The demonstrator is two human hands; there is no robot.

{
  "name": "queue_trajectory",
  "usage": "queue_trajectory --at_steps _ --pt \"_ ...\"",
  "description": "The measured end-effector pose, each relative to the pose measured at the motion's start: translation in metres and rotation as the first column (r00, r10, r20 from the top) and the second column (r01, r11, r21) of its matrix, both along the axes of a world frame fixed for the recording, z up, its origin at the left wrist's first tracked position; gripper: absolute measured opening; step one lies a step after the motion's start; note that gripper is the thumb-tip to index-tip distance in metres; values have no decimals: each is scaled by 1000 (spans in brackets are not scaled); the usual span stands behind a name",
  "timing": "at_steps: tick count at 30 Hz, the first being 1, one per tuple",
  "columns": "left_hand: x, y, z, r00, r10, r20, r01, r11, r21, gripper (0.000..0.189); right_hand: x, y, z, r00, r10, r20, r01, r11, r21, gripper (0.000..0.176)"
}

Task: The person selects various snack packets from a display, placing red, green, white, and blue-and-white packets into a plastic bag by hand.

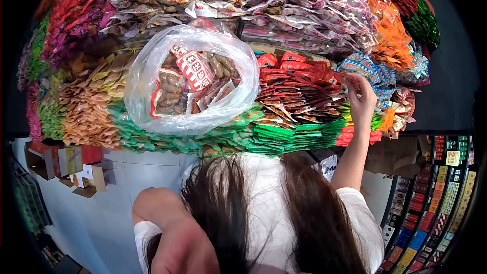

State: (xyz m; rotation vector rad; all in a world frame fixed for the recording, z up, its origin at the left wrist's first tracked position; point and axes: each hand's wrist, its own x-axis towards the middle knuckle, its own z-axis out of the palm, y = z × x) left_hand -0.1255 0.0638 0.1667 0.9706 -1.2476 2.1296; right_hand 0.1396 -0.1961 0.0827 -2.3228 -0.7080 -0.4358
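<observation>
My right hand (362,96) reaches over the right end of a row of red packets (304,78), its fingers curled and pinched at the edge of one red packet. My left arm is bent at the lower left, and its hand is out of view. Left of the red packets, a clear plastic bag (137,83) stands wide open on the display. Inside it lie a red and white packet (193,68) and several packs of brown food (170,91).
Green packets (299,139) line the front edge, with orange ones (89,122) at the left. White and purple packets (314,5) fill the back. Opened cardboard boxes (71,165) sit on the floor at left; a stocked shelf (431,198) stands at lower right.
</observation>
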Motion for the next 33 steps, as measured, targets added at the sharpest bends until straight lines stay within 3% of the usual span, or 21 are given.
queue_trajectory --at_steps 4,6,9,11,13,15,17,19,20,25,27,30,32,33 --pt "-5 2 5 996 85 2 -85 996 -3 42 19 -1 -3 996 75 52 -61 972 -226 19" --pt "-9 -1 -3 993 -22 -113 23 1000 1 41 25 2 -7 991 121 62 -93 936 -339 21" --pt "-2 -2 -8 996 -40 -85 38 999 -29 38 33 6 -15 987 161 -32 -160 901 -403 23" --pt "-5 0 -7 998 6 -70 -8 1000 -23 38 32 11 -18 978 208 -5 -194 903 -384 22" --pt "-8 2 -2 997 56 -55 -57 998 -16 38 26 19 -12 987 77 -140 -112 958 -263 20" --pt "-7 6 7 991 115 72 -117 993 16 40 30 14 -8 993 61 -97 -91 935 -343 16" --pt "-7 8 6 995 98 29 -99 993 58 44 33 11 -10 992 123 2 -108 877 -468 15" --pt "-13 9 -3 984 171 45 -170 985 -36 55 34 14 -13 996 87 1 -76 884 -461 12" --pt "-4 6 -5 998 60 36 -58 997 -43 56 38 11 -15 994 107 -1 -95 877 -472 12" --pt "1 3 3 995 75 68 -72 996 -45 50 44 12 -9 988 137 -73 -155 817 -556 16" --pt "2 3 12 990 76 122 -72 996 -44 46 38 18 -4 988 152 4 -125 827 -549 16" --pt "-7 4 11 990 136 35 -136 991 11 50 16 38 9 984 156 88 -98 881 -462 15" --pt "-14 1 -2 985 42 -169 -41 999 7 52 -6 59 25 974 220 59 -192 932 -307 13" --pt "-14 0 -7 984 46 -172 -44 999 12 52 -15 65 27 973 223 56 -196 933 -302 13"
